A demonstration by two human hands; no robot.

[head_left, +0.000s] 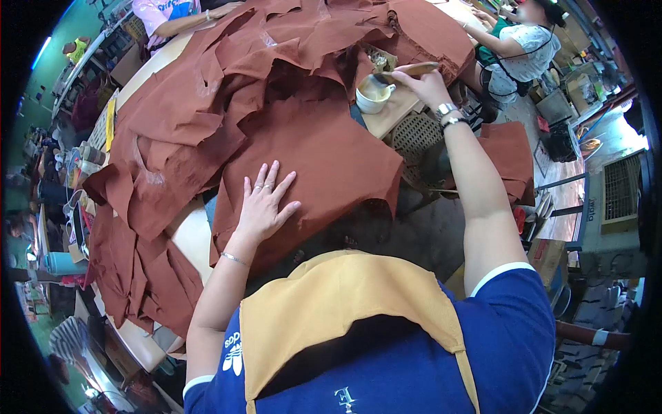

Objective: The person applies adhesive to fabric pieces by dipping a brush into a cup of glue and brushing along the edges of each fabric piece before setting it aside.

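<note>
My left hand lies flat with its fingers spread on a reddish-brown sheet, which hangs over the near table edge. Wrapped round the wooden handle of a brush, my right hand is at the upper right. The brush's bristle end is at the mouth of a white cup that has pale stuff on its inside. That cup stands on a light wooden surface beside the sheets. More sheets of the same colour lie heaped and creased beyond my left hand.
One person in a pink top is across the table at the upper left; another in a white patterned top sits at the upper right. A woven chair stands below the cup. Another brown piece hangs right of my forearm.
</note>
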